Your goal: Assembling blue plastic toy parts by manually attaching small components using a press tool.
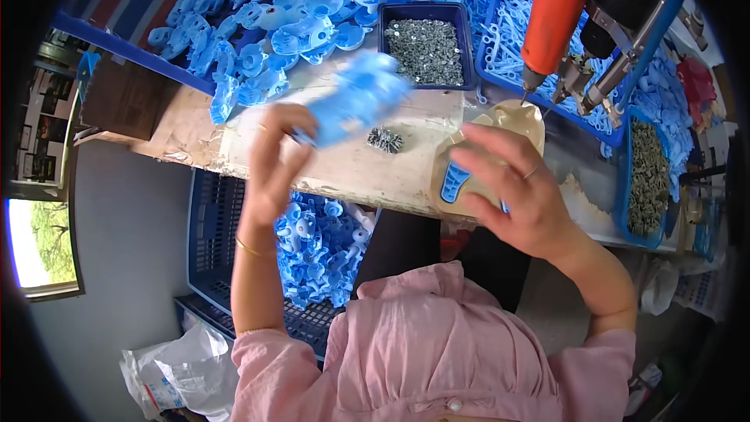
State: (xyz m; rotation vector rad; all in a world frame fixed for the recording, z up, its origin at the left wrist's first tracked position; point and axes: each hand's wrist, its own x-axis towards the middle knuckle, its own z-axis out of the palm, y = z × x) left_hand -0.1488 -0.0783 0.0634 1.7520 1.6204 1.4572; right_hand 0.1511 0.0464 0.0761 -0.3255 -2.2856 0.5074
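My left hand (pixel 280 158) grips a blue plastic toy part (pixel 355 101) by its near end, above the worktable. Motion smears that part, so its exact shape cannot be made out. Over a beige moulded fixture (pixel 444 176) hovers my right hand (pixel 519 191), fingers spread and apparently holding nothing. A small ribbed blue plastic piece (pixel 455 181) lies in the fixture, partly covered by that hand. Between the two hands, a little heap of screws (pixel 385 139) sits on the tabletop. An orange electric screwdriver (pixel 551 23) hangs tip down just beyond the fixture.
Blue plastic shells (pixel 305 31) pile up at the back. Behind the screws stands a dark blue tray of small metal parts (pixel 426 48); a blue basket of light-blue pieces (pixel 508 39) is beside it. Another screw tray (pixel 647 180) stands right. Below the table, a dark crate (pixel 211 227) holds blue parts.
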